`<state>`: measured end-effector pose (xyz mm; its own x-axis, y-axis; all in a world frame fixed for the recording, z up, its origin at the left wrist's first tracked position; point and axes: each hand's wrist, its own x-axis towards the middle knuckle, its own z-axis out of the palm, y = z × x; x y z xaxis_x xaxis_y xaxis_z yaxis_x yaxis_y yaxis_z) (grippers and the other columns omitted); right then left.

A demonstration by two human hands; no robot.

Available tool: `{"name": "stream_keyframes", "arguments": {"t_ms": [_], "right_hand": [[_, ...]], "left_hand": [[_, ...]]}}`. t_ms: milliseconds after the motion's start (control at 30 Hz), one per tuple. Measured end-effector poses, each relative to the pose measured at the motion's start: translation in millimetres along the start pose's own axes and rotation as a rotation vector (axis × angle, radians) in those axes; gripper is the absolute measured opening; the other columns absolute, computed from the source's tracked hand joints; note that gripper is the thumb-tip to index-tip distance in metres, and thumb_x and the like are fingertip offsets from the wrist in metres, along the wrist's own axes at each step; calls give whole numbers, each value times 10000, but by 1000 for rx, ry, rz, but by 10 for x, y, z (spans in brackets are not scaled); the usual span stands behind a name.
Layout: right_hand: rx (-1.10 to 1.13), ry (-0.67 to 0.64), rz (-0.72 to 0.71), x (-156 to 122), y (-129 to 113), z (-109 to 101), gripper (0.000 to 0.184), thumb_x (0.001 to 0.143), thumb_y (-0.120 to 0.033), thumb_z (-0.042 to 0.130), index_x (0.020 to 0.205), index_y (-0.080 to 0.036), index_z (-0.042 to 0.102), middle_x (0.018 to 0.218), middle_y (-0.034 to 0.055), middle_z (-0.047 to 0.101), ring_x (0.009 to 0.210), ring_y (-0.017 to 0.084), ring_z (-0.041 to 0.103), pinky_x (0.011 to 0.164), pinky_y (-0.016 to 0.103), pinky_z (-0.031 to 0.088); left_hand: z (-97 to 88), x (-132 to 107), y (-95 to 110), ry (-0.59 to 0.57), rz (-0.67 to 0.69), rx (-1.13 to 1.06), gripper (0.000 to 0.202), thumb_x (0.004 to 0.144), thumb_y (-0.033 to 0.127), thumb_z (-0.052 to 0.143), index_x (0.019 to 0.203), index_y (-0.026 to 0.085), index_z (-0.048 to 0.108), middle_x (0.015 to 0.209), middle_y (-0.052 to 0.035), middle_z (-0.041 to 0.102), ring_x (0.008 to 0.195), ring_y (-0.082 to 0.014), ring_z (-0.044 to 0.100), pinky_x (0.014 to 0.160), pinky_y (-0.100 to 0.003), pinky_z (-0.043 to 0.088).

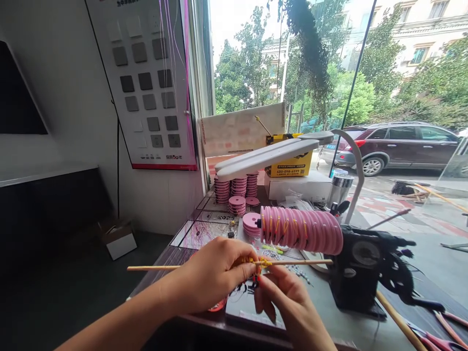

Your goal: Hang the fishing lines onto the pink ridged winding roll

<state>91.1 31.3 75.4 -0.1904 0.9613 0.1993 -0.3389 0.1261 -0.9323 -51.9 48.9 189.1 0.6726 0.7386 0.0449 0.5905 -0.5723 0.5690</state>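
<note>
My left hand [219, 270] is closed around a thin wooden stick [300, 263], which lies level across the view. Yellow cord loops [266, 262] are wound on the stick just beyond the thumb and fingertips. Below and to the right, my right hand [288, 302] has its fingertips pinched together close under those loops. Small red bits and dark strands [250, 286] show between the two hands. Exactly what the right fingers grip is hidden. Behind the hands, a row of pink spools [302, 228] sits on the shaft of a black hand-cranked winder [360, 263], with yellow cord ends hanging from several spools.
Stacks of pink spools [237, 202] stand at the back of the table. A white lamp [266, 153] reaches over them from the right. Scissors [426, 336] lie at the lower right. A yellow box [290, 168] and a metal cup [340, 190] stand near the window.
</note>
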Motion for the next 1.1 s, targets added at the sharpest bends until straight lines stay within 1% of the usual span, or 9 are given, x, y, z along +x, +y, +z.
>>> {"name": "stream_keyframes", "arguments": {"t_ms": [100,233,433,533,633,700,867,1000,1100], "right_hand": [[-67,88,-79,-9,13,19,391,723,-531,613,773,-143,610,457,-54,423,410,48,300,397,187,221],[-142,268,-168,-66,-36,-70,263,705,-457,660,716,-195,649,607,-6,570,571,103,480,555,215,403],[-353,292,-300,-109,-103,-187,192,762,-412,610,705,-239,671,886,24,615,891,190,542,781,268,419],[-252,249,-237,-87,-51,-169,277,794,-459,557,720,-218,671,779,31,634,750,158,549,706,256,426],[-49,192,-89,-43,8,-124,346,778,-489,577,954,-196,628,526,-8,586,523,108,487,559,222,396],[10,165,-37,-14,13,-82,423,752,-484,615,1048,-182,592,461,-33,544,465,88,453,521,204,370],[-15,151,-94,6,-47,19,336,661,-501,684,688,-169,634,438,-58,429,409,45,334,416,166,284],[-93,231,-157,-51,-39,-58,247,715,-449,654,735,-204,631,623,-24,562,594,88,483,585,179,404],[-301,394,-258,-120,-98,-249,266,770,-474,576,723,-212,590,681,-14,581,664,111,525,631,191,422]], "left_hand": [[2,1,-1,4,11,19,186,852,247,458,774,182,613,659,45,561,626,-103,499,570,-214,330],[-1,11,-43,22,12,28,210,863,272,447,817,177,629,708,28,598,662,-118,514,582,-228,332],[-14,33,-64,13,7,50,234,866,274,437,818,162,637,693,19,589,647,-121,501,569,-238,321],[-14,33,-42,19,0,48,212,856,261,450,816,172,638,691,27,586,641,-116,500,572,-234,320],[-11,29,-11,-8,-6,15,200,855,260,452,815,184,633,681,38,587,634,-106,507,585,-222,330],[-8,26,4,-24,-11,2,203,859,274,447,808,189,624,651,46,567,611,-101,493,567,-217,325],[2,27,-1,-5,-4,55,189,848,272,462,750,190,602,621,53,532,596,-99,470,546,-217,303],[-5,26,-30,1,-4,49,193,850,274,456,784,192,618,644,46,549,611,-108,475,558,-223,310],[-30,14,-56,13,-27,57,227,854,298,446,805,183,635,666,32,564,623,-120,471,568,-232,315]]}}
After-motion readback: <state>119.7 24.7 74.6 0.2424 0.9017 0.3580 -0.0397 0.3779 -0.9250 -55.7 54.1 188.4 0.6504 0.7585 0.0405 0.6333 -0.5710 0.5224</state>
